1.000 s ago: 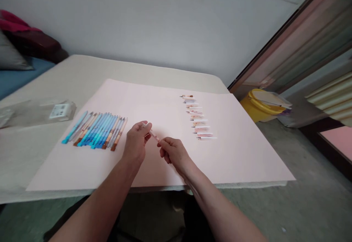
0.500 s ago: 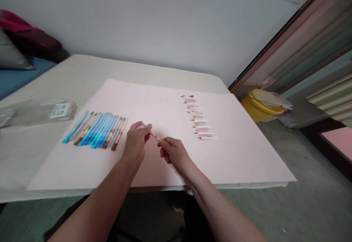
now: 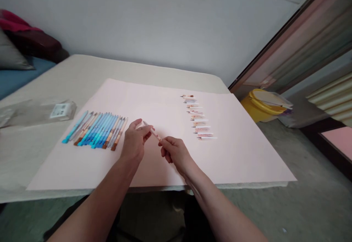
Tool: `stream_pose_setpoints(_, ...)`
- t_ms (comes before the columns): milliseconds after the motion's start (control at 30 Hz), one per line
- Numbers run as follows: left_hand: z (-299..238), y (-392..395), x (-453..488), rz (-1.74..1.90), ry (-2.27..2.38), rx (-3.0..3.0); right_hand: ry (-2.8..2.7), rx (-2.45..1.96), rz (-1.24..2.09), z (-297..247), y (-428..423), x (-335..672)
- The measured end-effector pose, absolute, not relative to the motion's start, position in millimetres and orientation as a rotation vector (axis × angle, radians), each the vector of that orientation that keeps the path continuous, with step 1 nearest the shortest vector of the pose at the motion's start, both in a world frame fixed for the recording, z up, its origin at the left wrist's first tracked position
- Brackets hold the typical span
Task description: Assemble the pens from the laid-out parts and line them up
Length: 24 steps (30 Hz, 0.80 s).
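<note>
A slim pale pink pen (image 3: 155, 134) is held slantwise above the pink sheet (image 3: 236, 157), between both hands. The thumb and fingers of my left hand (image 3: 135, 137) are closed round its upper part, with the tip end showing past them. My right hand (image 3: 174, 152) pinches its lower end, fingers curled. To the left of my left hand lies a row of blue, brown and grey pens (image 3: 96, 130), side by side. Right of my hands, several refills paired with short patterned pieces (image 3: 202, 129) form a column; their exact kind is too small to tell.
Left of the sheet, a clear plastic bag (image 3: 33, 112) with a white label lies on the cream-covered table (image 3: 137, 69). A yellow bucket (image 3: 254, 110) stands on the floor beyond the right edge. A grey wall (image 3: 151, 22) rises behind the table.
My left thumb and fingers have shifted slightly on the pen, and more of its upper end shows. My right hand has moved very slightly right, still pinching the lower end.
</note>
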<state>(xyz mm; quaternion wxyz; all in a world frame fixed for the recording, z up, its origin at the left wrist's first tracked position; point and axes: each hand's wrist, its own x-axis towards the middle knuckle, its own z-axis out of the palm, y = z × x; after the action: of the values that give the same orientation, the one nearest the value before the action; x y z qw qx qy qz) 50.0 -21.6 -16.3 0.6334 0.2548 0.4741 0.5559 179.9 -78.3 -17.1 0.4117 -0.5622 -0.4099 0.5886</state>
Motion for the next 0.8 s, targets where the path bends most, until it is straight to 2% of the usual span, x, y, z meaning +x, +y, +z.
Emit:
stream_pose_setpoints(333,-20.1,-22.3,52.7,1.24,1.152,0.562,-1.048,-1.433,1.455,-16.8,-77.5,178.2)
stream_pose_setpoints(800,-14.3,-23.6,50.2,1.267,1.018,0.656,-0.942,-1.319,1.551,-18.9,-79.4,179.7)
